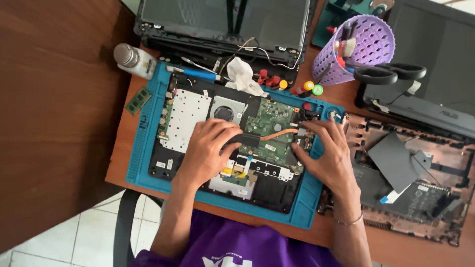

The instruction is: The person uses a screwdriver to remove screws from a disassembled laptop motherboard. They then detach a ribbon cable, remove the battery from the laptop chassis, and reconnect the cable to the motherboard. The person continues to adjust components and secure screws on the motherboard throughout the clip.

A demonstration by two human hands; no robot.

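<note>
The opened laptop base lies on a blue work mat at the middle of the desk, its insides facing up. A green circuit board sits in its right half, with a round fan just left of the board's far part and a pale perforated sheet further left. An orange strip runs across the board.

The left hand rests palm down on the base, its fingers spread a little and pressing on a dark bar beside the green circuit board; they clamp nothing. The right hand rests on the right edge of the base, fingers spread apart, tips touching the board's right end and the mat's rim; it grips nothing either. A thin bracelet circles the right wrist.

On the far edge of the mat lie a blue-handled screwdriver, a crumpled white cloth and several small red, yellow and green caps. A white bottle with a metal cap lies at the mat's far left corner, and a green memory stick lies on the desk just left of the mat.

Beyond the mat stands another opened laptop with its screen frame. To the far right a purple perforated basket holds tools, with black-handled scissors at its rim. Right of the mat lies a second stripped laptop shell. The person wears a purple shirt.
</note>
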